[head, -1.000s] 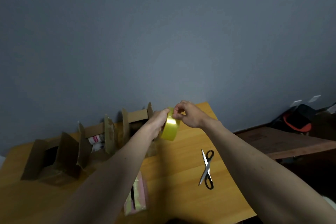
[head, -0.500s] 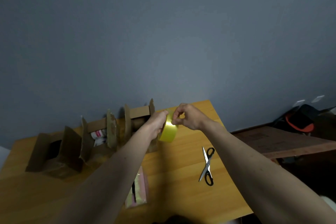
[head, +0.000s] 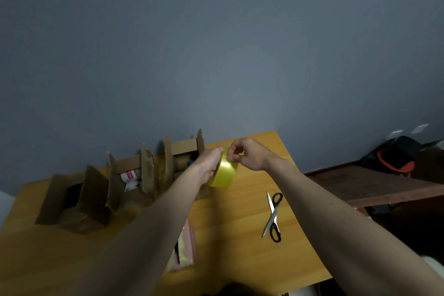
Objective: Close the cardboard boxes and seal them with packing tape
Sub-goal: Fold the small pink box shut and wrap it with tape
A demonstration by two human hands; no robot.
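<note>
Head view: the left hand point(head: 208, 163) grips a roll of yellow packing tape point(head: 223, 174), fingers curled round its far side, holding it on edge in the air above the wooden table point(head: 240, 235). The right hand point(head: 247, 154) sits just right of the roll, touching its upper rim, thumb and fingertips pinched together on the tape's edge there; whether a loose end is lifted cannot be told.

Left of the roll, three cardboard boxes stand in a row along the table's back edge, all with flaps up. The nearest box point(head: 182, 154) is just behind the left hand and partly hidden by it. The middle box point(head: 131, 175) shows white items with red print inside. The far-left box point(head: 72, 199) is dark inside.

Right of the roll and nearer the person, black-handled scissors point(head: 272, 217) lie flat on the table, blades shut, tips pointing away. Below the roll, under the left forearm, lies a pink and pale-yellow packet point(head: 183, 251)
</note>
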